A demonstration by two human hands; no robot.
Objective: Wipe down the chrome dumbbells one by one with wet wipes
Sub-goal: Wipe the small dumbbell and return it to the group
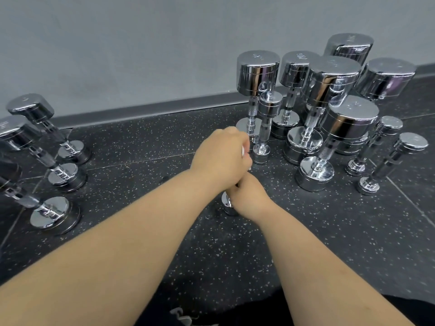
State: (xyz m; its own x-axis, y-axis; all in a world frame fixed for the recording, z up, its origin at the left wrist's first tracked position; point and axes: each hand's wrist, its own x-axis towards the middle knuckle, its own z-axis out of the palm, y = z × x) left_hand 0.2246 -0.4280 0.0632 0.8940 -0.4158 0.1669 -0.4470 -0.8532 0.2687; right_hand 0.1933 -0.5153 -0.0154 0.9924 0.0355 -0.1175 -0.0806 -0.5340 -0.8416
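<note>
On the speckled black floor (141,149), centre of view, close to the person:

1. small dumbbell (227,204): chrome, standing on end. Only its lower head shows, resting on the floor; the shaft and upper head are hidden behind the two hands.

2. right hand (249,198): fingers curled round the shaft just above the lower head, gripping it. The forearm enters from the lower right.

3. left hand (221,158): stacked directly above the right hand and touching it, with fingers curled down over the dumbbell's upper end. The forearm enters from the lower left.

4. wet wipe (243,151): white, pinched in the left hand's fingers. Only a sliver shows (how much of the dumbbell it covers cannot be told).

5. right cluster (334,76): chrome dumbbells of several sizes, all standing on end and packed close, some touching. The large ones stand toward the wall and the slimmer ones at the front and far right.

6. slim dumbbell (263,137): the front member of that cluster, upright, just beside the left hand's fingertips.

7. left group (66,175): three chrome dumbbells on end at the left edge, set in a row and well apart from the hands.

8. grey wall (141,43) with a darker skirting (141,111): these bound the floor at the back.

9. dark clothing (412,307): seen along the bottom edge.
</note>
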